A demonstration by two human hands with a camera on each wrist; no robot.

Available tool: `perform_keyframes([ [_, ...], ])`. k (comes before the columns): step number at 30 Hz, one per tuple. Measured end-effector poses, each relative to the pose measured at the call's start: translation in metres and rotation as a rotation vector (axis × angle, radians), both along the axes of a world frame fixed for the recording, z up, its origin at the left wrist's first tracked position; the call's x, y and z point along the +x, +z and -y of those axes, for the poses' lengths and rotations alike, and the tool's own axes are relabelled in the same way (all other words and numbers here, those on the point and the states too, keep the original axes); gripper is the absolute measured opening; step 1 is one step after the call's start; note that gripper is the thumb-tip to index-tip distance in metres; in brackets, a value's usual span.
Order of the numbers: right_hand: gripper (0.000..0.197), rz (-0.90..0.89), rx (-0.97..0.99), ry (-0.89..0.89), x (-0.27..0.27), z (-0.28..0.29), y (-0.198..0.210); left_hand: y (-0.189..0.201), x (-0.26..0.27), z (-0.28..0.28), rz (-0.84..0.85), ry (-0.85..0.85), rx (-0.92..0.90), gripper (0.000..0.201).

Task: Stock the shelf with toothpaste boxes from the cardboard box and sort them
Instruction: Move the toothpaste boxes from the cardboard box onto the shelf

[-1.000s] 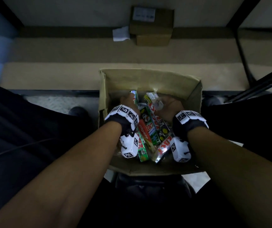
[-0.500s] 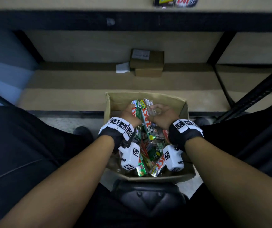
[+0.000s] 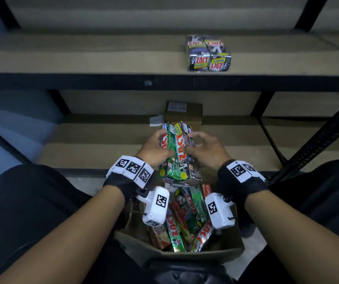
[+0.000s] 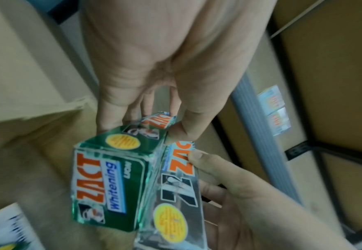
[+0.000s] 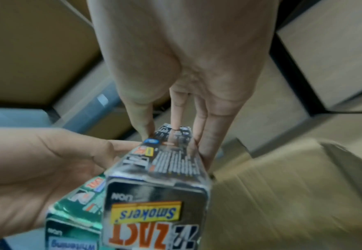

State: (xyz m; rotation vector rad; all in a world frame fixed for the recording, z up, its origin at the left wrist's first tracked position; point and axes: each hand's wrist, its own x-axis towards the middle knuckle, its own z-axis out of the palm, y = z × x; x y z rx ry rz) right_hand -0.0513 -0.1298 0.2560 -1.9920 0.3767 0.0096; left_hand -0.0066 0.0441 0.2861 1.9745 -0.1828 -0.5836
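Note:
Both hands hold a small bundle of Zact toothpaste boxes above the cardboard box (image 3: 232,251). My left hand (image 3: 158,149) grips a green Whitening box (image 3: 169,158) (image 4: 109,184). My right hand (image 3: 203,149) grips a black and silver Smokers box (image 3: 188,160) (image 5: 160,199), thumb on one side and fingers on the other. The two boxes touch side by side. Several more toothpaste boxes (image 3: 187,214) lie jumbled in the cardboard box. Two black Smokers boxes (image 3: 208,53) stand side by side on the middle shelf (image 3: 82,62).
A small closed brown carton (image 3: 184,112) and a white scrap (image 3: 156,120) sit on the lower shelf (image 3: 95,140). Black shelf uprights (image 3: 318,138) slant at the right. My dark-clothed knees flank the cardboard box on both sides.
Both hands rose out of the cardboard box with the bundle of toothpaste boxes. My head tilted up, so the middle shelf with two black boxes came into view.

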Motion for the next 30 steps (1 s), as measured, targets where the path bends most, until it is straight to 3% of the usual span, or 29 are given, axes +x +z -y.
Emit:
perform_keyframes([
  [14, 0.035, 0.229, -0.053, -0.003, -0.012, -0.006, 0.120, 0.088, -0.018, -0.020, 0.237, 0.005, -0.225, 0.073],
  [22, 0.042, 0.360, -0.127, -0.004, 0.015, -0.017, 0.177, 0.136, -0.001, -0.022, 0.374, 0.051, -0.240, 0.072],
  [26, 0.059, 0.366, -0.170, -0.021, 0.042, -0.024, 0.204, 0.161, 0.018, -0.020, 0.365, 0.086, -0.258, 0.073],
  [30, 0.050, 0.366, -0.217, -0.047, 0.067, -0.027, 0.226, 0.187, 0.043, -0.017, 0.375, 0.097, -0.216, 0.076],
])
